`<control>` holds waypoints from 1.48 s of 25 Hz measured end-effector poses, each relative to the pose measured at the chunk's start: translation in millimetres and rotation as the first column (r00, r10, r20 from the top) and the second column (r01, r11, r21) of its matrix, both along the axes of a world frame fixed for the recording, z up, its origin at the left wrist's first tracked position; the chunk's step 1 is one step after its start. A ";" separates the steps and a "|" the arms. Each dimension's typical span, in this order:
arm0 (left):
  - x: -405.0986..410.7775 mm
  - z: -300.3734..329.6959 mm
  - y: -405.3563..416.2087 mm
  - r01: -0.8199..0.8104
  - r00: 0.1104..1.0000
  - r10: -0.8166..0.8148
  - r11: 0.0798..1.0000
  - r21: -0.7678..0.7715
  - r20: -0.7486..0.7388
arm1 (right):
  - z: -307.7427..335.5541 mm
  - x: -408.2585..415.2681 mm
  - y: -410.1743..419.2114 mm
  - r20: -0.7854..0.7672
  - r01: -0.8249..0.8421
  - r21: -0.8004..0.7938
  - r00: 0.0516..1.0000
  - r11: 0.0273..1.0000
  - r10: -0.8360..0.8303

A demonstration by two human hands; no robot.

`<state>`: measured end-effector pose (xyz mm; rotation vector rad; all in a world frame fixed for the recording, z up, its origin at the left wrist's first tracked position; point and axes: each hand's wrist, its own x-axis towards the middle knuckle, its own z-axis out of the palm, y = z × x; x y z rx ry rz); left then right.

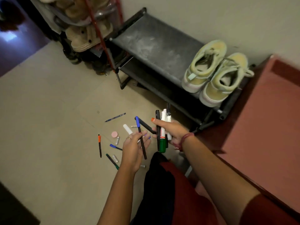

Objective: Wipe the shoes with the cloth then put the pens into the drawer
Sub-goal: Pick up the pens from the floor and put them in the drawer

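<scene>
Right hand (170,129) fingers curled round a bundle of markers (163,127), smooth plastic barrels, black, white, green. Left hand (134,146) pinches a thin black blue-capped pen (141,138). More pens (99,145) scattered on matte floor tiles (48,111). Pale canvas shoes (214,73) on dusty black rack (154,43).

The right hand (170,129) grips a bunch of markers (163,127), black, white and green, standing upright in the fist. Just beside it, the left hand (135,146) pinches a black pen with a blue cap (140,137), tilted a little. Under both hands, more pens (112,146) lie scattered on the pale floor (48,111), with small batteries (117,140) and a pink round lid (114,134) among them. A pair of pale yellow shoes (214,72) sits side by side on the dusty black rack (154,44) against the wall.
</scene>
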<state>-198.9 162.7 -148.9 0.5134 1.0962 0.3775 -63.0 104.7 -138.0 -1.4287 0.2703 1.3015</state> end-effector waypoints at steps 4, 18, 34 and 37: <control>6.4 81.3 -22.8 0.234 0.970 -0.237 0.970 0.062 0.059 | 64.9 -15.0 -32.9 0.050 0.070 0.028 0.996 0.997 -0.072; 10.5 203.3 -138.0 0.617 0.746 -0.650 0.757 0.216 0.144 | 195.9 -48.4 -176.3 0.241 0.355 0.147 0.892 0.923 -0.381; -4.2 155.3 -281.5 0.855 0.494 -0.863 0.504 0.121 0.105 | 148.4 -95.2 -356.6 0.030 0.533 0.235 0.832 0.812 -0.555; -3.6 138.9 -299.4 0.878 0.462 -0.884 0.467 0.109 0.070 | 129.0 -98.7 -381.6 -0.005 0.578 0.203 0.808 0.790 -0.589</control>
